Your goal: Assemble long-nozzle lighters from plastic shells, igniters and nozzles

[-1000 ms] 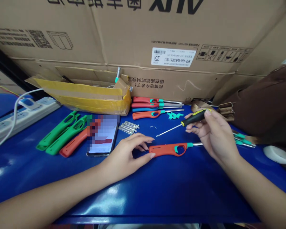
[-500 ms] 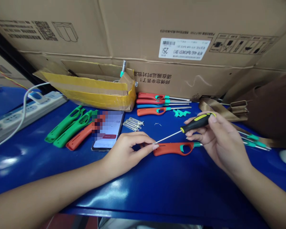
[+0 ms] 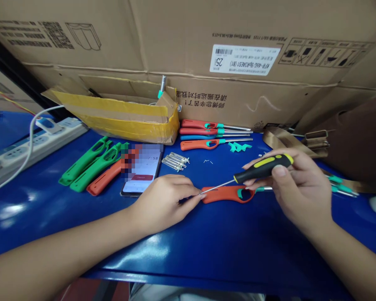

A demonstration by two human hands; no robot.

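My right hand (image 3: 301,188) is wrapped round the black-and-yellow handle of a screwdriver (image 3: 263,166), its thin shaft slanting down to the left. The shaft's tip meets the fingertips of my left hand (image 3: 169,202), where thumb and forefinger are pinched. Whatever sits in that pinch is too small to make out. Just beyond lies an orange gas lighter (image 3: 222,195) with a turquoise trigger, flat on the blue table; its left end is beside my left fingertips. Part of its metal tube is hidden behind my right hand.
Several assembled lighters (image 3: 200,144) lie by the cardboard wall, near turquoise triggers (image 3: 238,146) and small clear-and-metal parts (image 3: 175,161). A phone (image 3: 142,171), green handle shells (image 3: 87,167), a taped carton (image 3: 119,123) and a power strip (image 3: 40,144) stand left. More turquoise-and-metal tubes (image 3: 343,186) lie right.
The screwdriver's handle has shifted slightly right and down with my right hand, and its shaft lies flatter. My left fingers remain pinched at its tip, moved a little left.
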